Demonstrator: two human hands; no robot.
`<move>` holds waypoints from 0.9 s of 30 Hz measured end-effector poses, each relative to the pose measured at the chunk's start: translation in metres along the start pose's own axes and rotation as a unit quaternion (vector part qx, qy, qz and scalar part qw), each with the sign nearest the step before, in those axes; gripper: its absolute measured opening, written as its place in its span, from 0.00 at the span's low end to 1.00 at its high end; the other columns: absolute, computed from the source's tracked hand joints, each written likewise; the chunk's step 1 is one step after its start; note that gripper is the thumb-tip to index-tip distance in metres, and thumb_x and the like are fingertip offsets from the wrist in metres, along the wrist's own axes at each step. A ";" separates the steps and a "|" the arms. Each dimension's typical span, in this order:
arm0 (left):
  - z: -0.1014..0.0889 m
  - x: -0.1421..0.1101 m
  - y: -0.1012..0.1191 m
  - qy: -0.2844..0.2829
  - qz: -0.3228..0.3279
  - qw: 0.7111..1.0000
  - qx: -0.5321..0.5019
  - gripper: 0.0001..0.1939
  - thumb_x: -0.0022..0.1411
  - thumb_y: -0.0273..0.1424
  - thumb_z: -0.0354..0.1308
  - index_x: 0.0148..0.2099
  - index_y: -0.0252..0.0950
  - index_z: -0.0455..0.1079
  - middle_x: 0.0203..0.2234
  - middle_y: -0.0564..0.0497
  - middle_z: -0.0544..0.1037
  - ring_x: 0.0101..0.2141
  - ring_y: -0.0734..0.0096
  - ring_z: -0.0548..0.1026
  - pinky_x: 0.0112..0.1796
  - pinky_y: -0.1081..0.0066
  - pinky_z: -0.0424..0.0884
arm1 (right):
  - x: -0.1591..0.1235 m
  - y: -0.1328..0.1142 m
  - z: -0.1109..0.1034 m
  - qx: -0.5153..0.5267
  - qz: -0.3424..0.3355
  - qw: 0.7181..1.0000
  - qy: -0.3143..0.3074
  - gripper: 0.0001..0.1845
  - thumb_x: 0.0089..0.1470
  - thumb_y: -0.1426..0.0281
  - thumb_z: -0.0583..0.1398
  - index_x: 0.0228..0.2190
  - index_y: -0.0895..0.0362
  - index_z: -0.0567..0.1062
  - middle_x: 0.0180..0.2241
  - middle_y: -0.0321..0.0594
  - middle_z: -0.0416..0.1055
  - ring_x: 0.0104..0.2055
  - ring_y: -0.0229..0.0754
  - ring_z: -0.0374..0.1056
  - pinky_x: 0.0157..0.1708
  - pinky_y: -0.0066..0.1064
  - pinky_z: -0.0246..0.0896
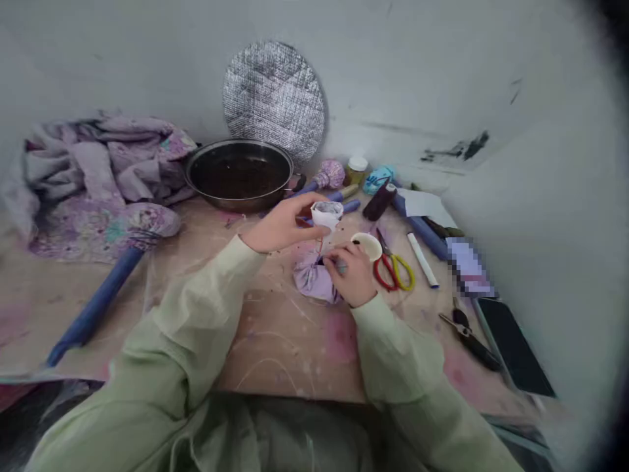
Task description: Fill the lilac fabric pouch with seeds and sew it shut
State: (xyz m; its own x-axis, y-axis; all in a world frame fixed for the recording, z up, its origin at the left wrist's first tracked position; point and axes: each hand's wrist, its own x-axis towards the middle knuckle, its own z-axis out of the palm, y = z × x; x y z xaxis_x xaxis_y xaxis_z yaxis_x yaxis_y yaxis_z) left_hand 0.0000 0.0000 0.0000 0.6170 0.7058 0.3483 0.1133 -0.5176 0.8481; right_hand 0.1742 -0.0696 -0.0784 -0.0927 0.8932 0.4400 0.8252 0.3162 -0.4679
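My left hand [285,224] is closed around the side of a small white cup-like piece [326,211], its wide mouth facing up; whether it is paper or plastic is unclear. Just below lies a gathered lilac cloth bundle [315,280] on the table. My right hand [354,272] bends over the right side of this bundle, fingers curled together near its tied neck. What the fingertips pinch is hidden. A thin reddish thread [321,245] runs between the white piece and the bundle. Close behind my right hand sits a shallow cream bowl [369,244].
Scissors [394,270] with red and yellow handles and a white marker [422,260] lie to the right. Farther right are pliers [469,341] and a phone [514,344]. A dark pan [240,200], a purple thread spool [379,202] and a blue-handled cloth dabber [101,301] surround the work.
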 end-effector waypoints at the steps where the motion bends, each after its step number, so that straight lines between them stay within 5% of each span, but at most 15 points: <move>1: 0.000 0.000 0.000 -0.004 -0.002 1.000 0.003 0.20 0.53 0.32 0.60 0.47 0.30 0.64 0.40 0.46 0.71 0.39 0.71 0.71 0.40 0.71 0.69 | -0.001 0.000 0.000 0.002 -0.004 1.000 0.001 0.08 0.52 0.68 0.58 0.27 0.55 0.77 0.33 0.41 0.72 0.39 0.45 0.62 0.41 0.40 0.54; 11: 0.007 0.001 -0.004 -0.032 0.006 0.999 0.000 0.20 0.52 0.31 0.61 0.47 0.32 0.64 0.40 0.48 0.72 0.37 0.72 0.72 0.37 0.73 0.70 | -0.002 0.003 -0.001 0.088 0.001 0.993 0.075 0.08 0.48 0.67 0.60 0.31 0.56 0.74 0.32 0.41 0.70 0.37 0.45 0.65 0.40 0.39 0.59; 20: 0.009 -0.002 -0.014 -0.127 0.001 0.991 0.035 0.25 0.52 0.32 0.62 0.52 0.36 0.62 0.42 0.47 0.73 0.38 0.70 0.73 0.32 0.75 0.69 | -0.002 0.009 0.010 0.039 -0.032 0.996 0.070 0.12 0.51 0.61 0.57 0.30 0.58 0.73 0.29 0.44 0.71 0.35 0.46 0.65 0.36 0.37 0.58; 24: -0.006 -0.006 -0.015 -0.127 -0.046 0.977 0.163 0.16 0.57 0.31 0.56 0.48 0.33 0.66 0.37 0.47 0.75 0.34 0.73 0.73 0.32 0.74 0.67 | -0.003 0.012 0.008 0.045 -0.032 0.996 0.076 0.12 0.50 0.61 0.59 0.27 0.58 0.73 0.28 0.43 0.71 0.34 0.46 0.65 0.35 0.38 0.59; 27: -0.008 -0.011 -0.026 -0.176 -0.094 0.935 0.295 0.07 0.56 0.27 0.55 0.37 0.31 0.72 0.30 0.49 0.76 0.29 0.74 0.71 0.32 0.75 0.65 | -0.004 0.013 0.008 0.048 -0.029 0.995 0.076 0.13 0.51 0.60 0.58 0.26 0.58 0.73 0.27 0.43 0.70 0.34 0.46 0.66 0.35 0.39 0.60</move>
State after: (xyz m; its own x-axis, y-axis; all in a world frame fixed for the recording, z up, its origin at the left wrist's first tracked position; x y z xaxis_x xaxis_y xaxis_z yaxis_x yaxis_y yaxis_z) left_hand -0.0164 0.0092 -0.0224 0.7492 0.6618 -0.0259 0.5907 -0.6500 0.4781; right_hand 0.1809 -0.0662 -0.0925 -0.0459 0.8161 0.5761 0.7631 0.4008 -0.5070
